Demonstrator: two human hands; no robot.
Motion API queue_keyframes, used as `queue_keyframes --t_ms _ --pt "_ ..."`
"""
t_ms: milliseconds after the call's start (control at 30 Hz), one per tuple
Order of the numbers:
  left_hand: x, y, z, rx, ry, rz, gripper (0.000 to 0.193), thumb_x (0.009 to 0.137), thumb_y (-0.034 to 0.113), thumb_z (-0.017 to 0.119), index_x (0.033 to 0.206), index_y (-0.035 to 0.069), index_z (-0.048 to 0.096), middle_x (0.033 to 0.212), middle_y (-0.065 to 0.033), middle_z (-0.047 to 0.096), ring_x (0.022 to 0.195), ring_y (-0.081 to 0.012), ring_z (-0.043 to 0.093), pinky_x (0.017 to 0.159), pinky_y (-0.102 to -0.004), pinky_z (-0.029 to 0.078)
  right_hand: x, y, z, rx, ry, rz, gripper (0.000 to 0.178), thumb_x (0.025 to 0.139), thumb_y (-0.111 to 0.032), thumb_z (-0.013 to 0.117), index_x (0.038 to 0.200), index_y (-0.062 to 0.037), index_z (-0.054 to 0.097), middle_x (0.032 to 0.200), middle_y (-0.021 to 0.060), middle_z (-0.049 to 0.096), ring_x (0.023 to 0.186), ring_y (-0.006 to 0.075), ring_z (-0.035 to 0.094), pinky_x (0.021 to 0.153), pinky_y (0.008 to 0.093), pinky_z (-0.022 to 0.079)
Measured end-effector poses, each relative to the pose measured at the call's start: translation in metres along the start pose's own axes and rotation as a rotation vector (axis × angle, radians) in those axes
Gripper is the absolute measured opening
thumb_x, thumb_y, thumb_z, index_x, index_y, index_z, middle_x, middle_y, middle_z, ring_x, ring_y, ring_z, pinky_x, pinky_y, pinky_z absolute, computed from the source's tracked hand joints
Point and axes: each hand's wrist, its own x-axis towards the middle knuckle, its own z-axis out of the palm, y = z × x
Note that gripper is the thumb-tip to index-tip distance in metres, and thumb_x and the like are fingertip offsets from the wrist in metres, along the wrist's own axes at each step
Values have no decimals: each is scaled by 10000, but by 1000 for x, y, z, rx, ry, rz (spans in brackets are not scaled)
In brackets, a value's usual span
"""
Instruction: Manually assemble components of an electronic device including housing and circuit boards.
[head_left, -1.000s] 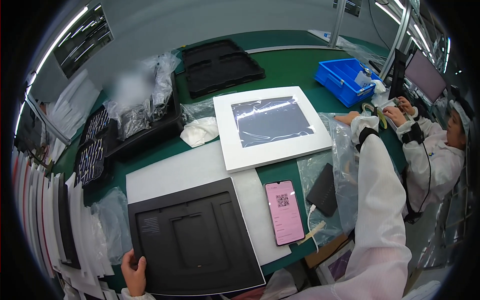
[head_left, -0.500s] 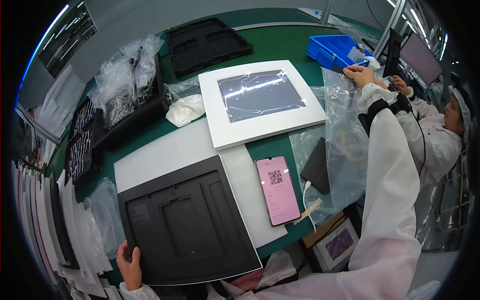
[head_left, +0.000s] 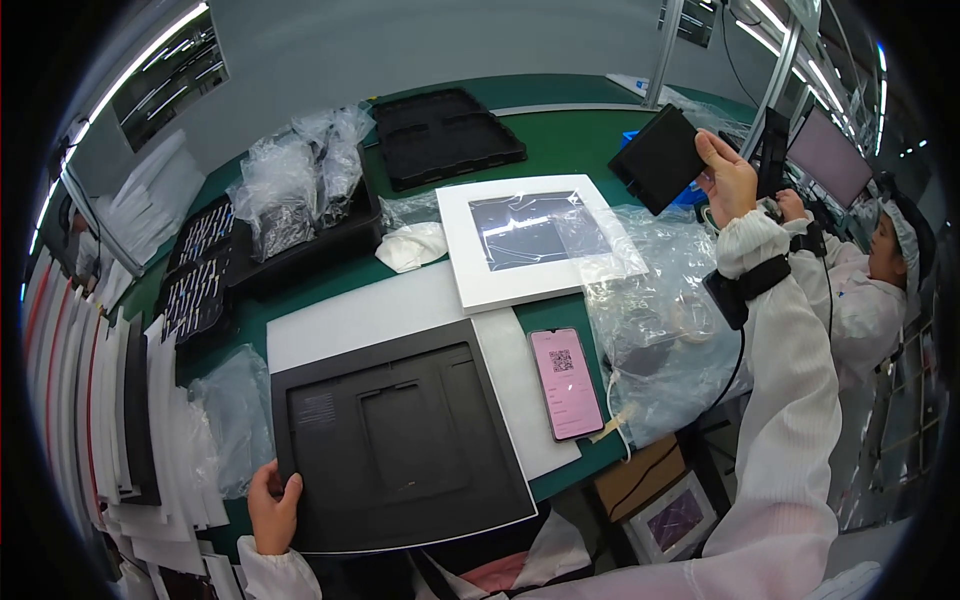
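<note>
My right hand (head_left: 728, 180) holds up a flat black squarish piece (head_left: 655, 160) by its right side, above the far right of the table. The piece partly hides a blue bin (head_left: 690, 195). At the lower left, my left hand (head_left: 275, 505) grips the left edge of a black panel (head_left: 430, 430) with recessed shapes and a thin white rim. That panel lies tilted over white foam sheeting (head_left: 340, 310). Beyond it sits a white frame (head_left: 475, 285) with a film-covered dark screen. Crumpled clear plastic bags (head_left: 660, 300) overlap the frame's right edge.
A phone (head_left: 567, 385) with a pink screen lies right of the panel. Black trays (head_left: 450, 135) and bagged parts (head_left: 295, 180) occupy the back and left. White sheets (head_left: 120, 420) stand along the left side. Another person (head_left: 865, 290) works at the far right.
My right hand has lifted the black squarish piece up from beside the blue bin. The clear plastic has shifted onto the frame's right edge and over the dark slab. My left hand keeps its grip.
</note>
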Motion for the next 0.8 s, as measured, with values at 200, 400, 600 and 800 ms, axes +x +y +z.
queue_keyframes --t_ms 200,400,600,800 --pt "-13 25 -17 292 121 257 390 761 150 679 1089 -13 543 878 -88 548 765 -168 525 664 -285 439 -108 -20 102 110 -347 327 301 810 -214 663 1047 -37 609 939 51 629 861 151 597 771 300 492" --pt "-5 106 -6 -637 -118 316 368 821 110 631 1156 7 518 1058 -116 566 967 -170 557 787 -282 469 -232 -35 200 36 -698 396 233 783 -129 667 961 16 633 857 56 626 728 119 607 606 244 521" --pt "15 104 -11 -726 -420 111 315 842 62 586 1142 -13 526 982 -111 623 857 -142 610 720 -238 504 -285 -4 243 85 -824 497 256 784 -133 681 967 34 619 859 77 625 760 125 603 640 253 521" --pt "0 114 -1 -330 -14 450 233 763 -55 577 992 -13 595 901 -107 642 803 -214 641 674 -275 531 -274 2 232 -106 -826 377 456 890 -320 546 1189 18 475 1053 110 569 945 153 565 799 332 504"
